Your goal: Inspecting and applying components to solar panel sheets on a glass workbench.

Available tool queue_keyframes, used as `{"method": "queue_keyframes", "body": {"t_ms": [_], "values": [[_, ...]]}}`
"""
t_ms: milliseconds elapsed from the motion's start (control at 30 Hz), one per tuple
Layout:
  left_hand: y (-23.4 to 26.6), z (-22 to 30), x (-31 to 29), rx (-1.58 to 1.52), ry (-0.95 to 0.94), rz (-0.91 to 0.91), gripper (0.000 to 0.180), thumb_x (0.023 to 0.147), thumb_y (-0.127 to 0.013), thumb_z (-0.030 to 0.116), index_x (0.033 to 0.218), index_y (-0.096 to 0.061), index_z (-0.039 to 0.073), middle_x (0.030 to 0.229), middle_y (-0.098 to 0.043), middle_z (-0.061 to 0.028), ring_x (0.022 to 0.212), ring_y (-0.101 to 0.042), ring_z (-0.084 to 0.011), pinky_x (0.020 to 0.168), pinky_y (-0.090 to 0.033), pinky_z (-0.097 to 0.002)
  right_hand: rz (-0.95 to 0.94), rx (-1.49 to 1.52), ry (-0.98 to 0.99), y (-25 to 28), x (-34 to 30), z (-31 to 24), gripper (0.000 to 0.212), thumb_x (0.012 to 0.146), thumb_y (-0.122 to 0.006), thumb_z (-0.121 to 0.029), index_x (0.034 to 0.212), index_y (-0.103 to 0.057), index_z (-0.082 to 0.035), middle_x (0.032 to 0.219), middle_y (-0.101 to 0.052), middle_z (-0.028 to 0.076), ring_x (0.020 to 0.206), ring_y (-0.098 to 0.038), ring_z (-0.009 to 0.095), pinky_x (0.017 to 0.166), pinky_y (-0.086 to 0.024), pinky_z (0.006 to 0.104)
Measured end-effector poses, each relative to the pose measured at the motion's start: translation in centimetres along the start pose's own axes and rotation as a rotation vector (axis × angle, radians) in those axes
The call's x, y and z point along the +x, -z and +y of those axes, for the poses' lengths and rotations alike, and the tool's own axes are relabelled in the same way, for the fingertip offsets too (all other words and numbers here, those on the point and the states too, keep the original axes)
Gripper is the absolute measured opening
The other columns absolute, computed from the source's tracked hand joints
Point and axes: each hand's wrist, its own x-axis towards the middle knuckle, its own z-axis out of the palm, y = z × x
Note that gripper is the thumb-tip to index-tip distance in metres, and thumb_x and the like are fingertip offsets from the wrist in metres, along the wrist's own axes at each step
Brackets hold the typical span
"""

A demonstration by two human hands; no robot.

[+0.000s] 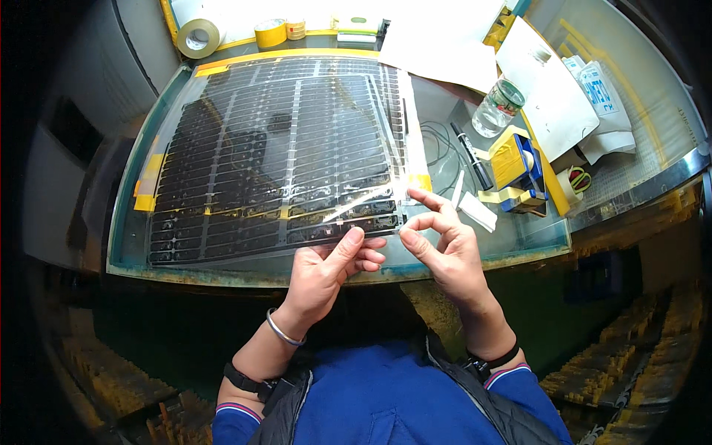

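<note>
A large clear film sheet (297, 141), printed with rows of dark circuit-like patterns, covers most of the glass-topped table. Its near edge is in my left hand (319, 274), thumb on top and fingers beneath, right of the middle of that edge. At the near right corner, my right hand (452, 252) has thumb and index finger brought together in a pinch on the film; the other fingers are curled or extended. Light glares off the film near my right fingertips. Yellow tape (148, 182) shows along the sheet's left side, and more runs along the far edge.
Right of the film lie a black marker (472, 156), a thin cable (437, 141) and folded white paper (478, 213). A tape dispenser (519, 170) and glass jar (498, 107) stand beyond. Tape rolls (198, 38) line the back, near a large white sheet (445, 63).
</note>
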Motion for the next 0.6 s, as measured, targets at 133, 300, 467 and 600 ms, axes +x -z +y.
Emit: {"method": "queue_keyframes", "body": {"t_ms": [133, 300, 467, 600], "values": [[0.00, -0.04, 0.06, -0.016, -0.018, -0.019, 0.026, 0.099, -0.054, 0.019, 0.111, -0.063, -0.002, 0.100, -0.068, -0.0164, 0.084, -0.067, -0.0181, 0.074, -0.056, -0.0284, -0.008, -0.019, -0.021, 0.15, 0.02, -0.16, 0.012, 0.083, -0.074, -0.016, 0.087, -0.070, -0.005, 0.132, -0.048, 0.021, 0.127, -0.043, 0.029, 0.106, -0.030, 0.0419], [0.06, -0.14, 0.13, -0.005, -0.020, -0.014, 0.026, 0.098, -0.054, 0.019, 0.111, -0.063, -0.002, 0.100, -0.068, -0.0163, 0.084, -0.067, -0.0178, 0.073, -0.055, -0.0281, -0.013, -0.019, -0.027, 0.16, 0.14, 0.09, 0.012, 0.083, -0.073, -0.014, 0.087, -0.070, -0.004, 0.133, -0.049, 0.021, 0.126, -0.044, 0.027, 0.106, -0.030, 0.0408], [0.09, -0.11, 0.07, 0.002, -0.021, -0.021, 0.026, 0.098, -0.054, 0.019, 0.110, -0.063, -0.002, 0.100, -0.069, -0.0156, 0.083, -0.066, -0.0174, 0.073, -0.055, -0.0274, -0.008, -0.010, -0.031, 0.10, 0.10, 0.22, 0.012, 0.083, -0.074, -0.016, 0.087, -0.070, -0.005, 0.130, -0.049, 0.021, 0.127, -0.044, 0.029, 0.105, -0.032, 0.0422], [0.12, -0.12, 0.08, 0.004, -0.018, -0.020, 0.026, 0.098, -0.054, 0.019, 0.109, -0.064, -0.001, 0.100, -0.069, -0.0151, 0.083, -0.066, -0.0167, 0.072, -0.055, -0.0268, -0.014, -0.018, -0.028, 0.08, 0.17, 0.32, 0.013, 0.083, -0.074, -0.016, 0.087, -0.070, -0.004, 0.130, -0.050, 0.021, 0.127, -0.044, 0.030, 0.105, -0.032, 0.0421]]}}
